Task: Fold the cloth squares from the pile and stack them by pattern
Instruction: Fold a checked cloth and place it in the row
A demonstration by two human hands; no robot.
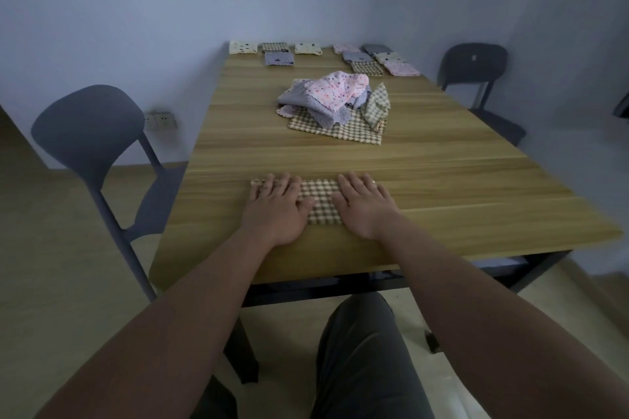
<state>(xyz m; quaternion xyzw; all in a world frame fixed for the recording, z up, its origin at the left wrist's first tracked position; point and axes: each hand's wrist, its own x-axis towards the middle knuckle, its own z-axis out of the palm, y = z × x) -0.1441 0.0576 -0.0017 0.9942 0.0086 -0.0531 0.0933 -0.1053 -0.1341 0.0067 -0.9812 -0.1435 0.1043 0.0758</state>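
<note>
Checked cloth (321, 201) lies pressed beneath left grip (277, 207) and right grip (363, 206), fingers straight.

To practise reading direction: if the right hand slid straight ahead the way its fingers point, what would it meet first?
The right hand, flat on the folded checked cloth, would cross bare table, then probably meet the spread checked cloth under the pile.

Bare tabletop (425, 167) lies open ahead as far as the loose cloth pile (335, 102), which blocks twelve o'clock. Lanes pass the pile at eleven and one o'clock, ending at folded cloth stacks (277, 58) along the far edge. A grey chair (88, 126) stands at nine o'clock.
</note>
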